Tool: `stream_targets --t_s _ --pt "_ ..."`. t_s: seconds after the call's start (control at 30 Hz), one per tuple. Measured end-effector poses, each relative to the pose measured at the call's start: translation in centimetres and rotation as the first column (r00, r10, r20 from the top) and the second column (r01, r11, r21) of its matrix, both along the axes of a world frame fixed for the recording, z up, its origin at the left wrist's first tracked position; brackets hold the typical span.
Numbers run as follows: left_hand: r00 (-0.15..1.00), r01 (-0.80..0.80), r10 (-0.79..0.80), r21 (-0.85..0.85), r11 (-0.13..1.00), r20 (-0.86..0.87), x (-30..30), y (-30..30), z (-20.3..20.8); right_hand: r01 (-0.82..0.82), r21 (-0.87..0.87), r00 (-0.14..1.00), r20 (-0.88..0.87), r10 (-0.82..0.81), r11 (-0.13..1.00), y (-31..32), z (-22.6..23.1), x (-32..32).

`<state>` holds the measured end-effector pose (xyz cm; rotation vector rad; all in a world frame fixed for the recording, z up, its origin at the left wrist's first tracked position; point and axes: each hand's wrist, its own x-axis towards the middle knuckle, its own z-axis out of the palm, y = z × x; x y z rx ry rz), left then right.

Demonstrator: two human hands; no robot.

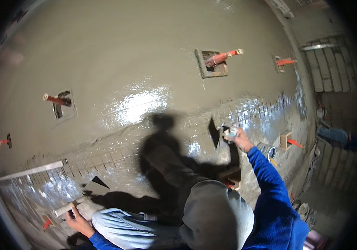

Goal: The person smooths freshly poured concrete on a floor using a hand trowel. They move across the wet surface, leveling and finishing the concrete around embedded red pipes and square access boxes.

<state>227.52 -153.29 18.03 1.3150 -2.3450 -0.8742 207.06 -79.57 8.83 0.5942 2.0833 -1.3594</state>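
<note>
At right of centre, my right hand (241, 141) is closed round the handle of a trowel (214, 132). The trowel's dark, narrow blade stands against the scored lower band of the wall. At lower left, my left hand (78, 223) has its fingers bent at one end of a pale, bar-like piece (64, 208). Just above it shows a light triangular shape with a dark edge (98, 184); whether the two belong together I cannot tell. Smooth, wet grey plaster (116, 54) covers the upper wall, ending in a ragged line above the scored band.
Orange conduits (219, 59) stick out of recessed boxes across the wall. A pale straight strip (32, 170) lies along the plaster's lower left edge. A can (266, 151) stands right of my right forearm. Bare block wall (332, 68) is at far right. My shadow falls mid-wall.
</note>
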Motion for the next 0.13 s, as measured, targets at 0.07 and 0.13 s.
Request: stream_targets --t_s 0.07,0.13 --pt "1.000 -0.024 0.024 -0.002 1.000 0.016 0.8 0.1 0.8 -0.056 0.032 0.996 -0.064 0.058 0.998 0.6 -1.0 1.0" --pt "0.999 -0.028 0.029 0.021 0.999 -0.028 -0.6 0.7 -0.3 -0.109 0.097 0.993 -0.031 0.112 0.989 2.0 -0.6 -0.1"
